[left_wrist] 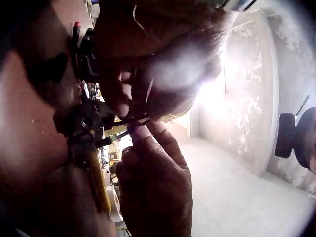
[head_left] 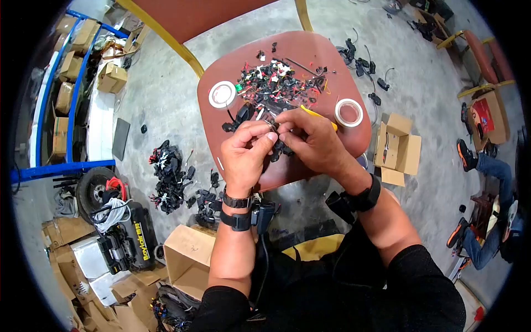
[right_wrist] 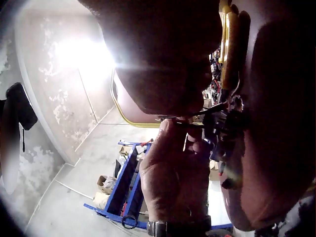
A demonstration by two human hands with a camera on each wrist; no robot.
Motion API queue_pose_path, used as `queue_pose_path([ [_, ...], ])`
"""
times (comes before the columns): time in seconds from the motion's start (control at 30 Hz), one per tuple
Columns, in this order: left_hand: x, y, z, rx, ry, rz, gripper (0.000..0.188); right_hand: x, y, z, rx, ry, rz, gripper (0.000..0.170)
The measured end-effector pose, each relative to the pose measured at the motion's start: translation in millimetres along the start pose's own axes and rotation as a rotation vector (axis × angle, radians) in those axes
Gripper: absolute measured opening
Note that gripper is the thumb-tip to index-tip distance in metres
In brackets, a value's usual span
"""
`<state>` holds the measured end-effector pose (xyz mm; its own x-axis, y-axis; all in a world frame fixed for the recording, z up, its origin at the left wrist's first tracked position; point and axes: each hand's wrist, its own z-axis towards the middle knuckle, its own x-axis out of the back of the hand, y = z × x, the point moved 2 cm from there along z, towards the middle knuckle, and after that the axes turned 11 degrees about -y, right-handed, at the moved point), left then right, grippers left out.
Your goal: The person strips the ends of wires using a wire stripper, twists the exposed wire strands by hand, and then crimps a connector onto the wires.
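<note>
In the head view my left hand (head_left: 246, 157) and right hand (head_left: 315, 141) meet fingertip to fingertip over the near part of a red-brown chair seat (head_left: 343, 149). Both pinch a thin dark wire (right_wrist: 200, 112) between thumb and fingers. The wire leads toward small black parts (left_wrist: 88, 121) lying just below the fingers. Its pinched end is mostly hidden by my fingertips. Beside the right hand lies a tool with yellow handles (head_left: 311, 112), partly covered by that hand. Farther up the seat spreads a heap of small black, red and white parts (head_left: 276, 80).
Two white-rimmed rolls (head_left: 222, 94) (head_left: 349, 113) lie at the seat's sides. On the floor are a heap of black wired parts (head_left: 168, 177), an open carton (head_left: 395, 146) and a larger box (head_left: 191, 257). A blue shelf (head_left: 72, 110) stands left; another person's legs (head_left: 492, 171) show right.
</note>
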<state>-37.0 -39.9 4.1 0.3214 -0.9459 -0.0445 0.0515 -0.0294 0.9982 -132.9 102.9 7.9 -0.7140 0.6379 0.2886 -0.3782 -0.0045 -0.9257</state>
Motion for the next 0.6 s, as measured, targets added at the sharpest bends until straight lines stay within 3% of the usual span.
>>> queue_pose_path([
  [0.2, 4.0, -7.6, 0.6, -0.006, 0.002, 0.036, 0.014, 1.2, 2.1, -0.3, -0.014, -0.032, -0.047, 0.031],
  [0.6, 3.6, -4.4, -0.5, 0.028, 0.001, 0.023, 0.016, 0.0, 2.1, 1.2, -0.003, -0.014, -0.051, 0.025],
])
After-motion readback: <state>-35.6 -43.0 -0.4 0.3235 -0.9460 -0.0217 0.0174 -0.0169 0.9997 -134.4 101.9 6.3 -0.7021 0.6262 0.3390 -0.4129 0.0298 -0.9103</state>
